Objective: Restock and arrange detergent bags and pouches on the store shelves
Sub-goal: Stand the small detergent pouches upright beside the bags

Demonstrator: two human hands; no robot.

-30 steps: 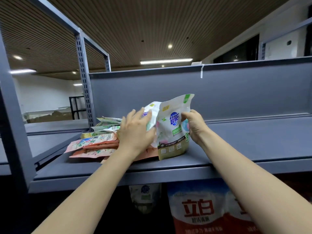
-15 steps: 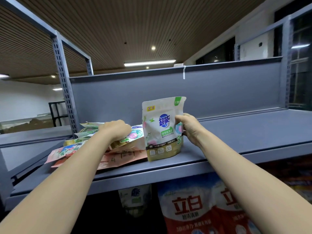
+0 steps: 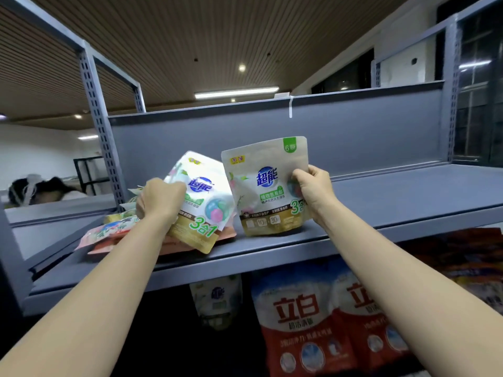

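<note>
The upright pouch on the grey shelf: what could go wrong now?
1. The upright pouch is steadied only by the right hand pinching its edge; released, it may topple.
2. The tilted pouch in the left hand could knock it over when set down.
3. The loose pile lies near the shelf front and might slide off.

Both bare forearms reach forward and up, well apart. The left hand is curled in a fist-like grip, knuckles toward the camera. The right hand pinches with thumb in front, fingers wrapped behind.
</note>
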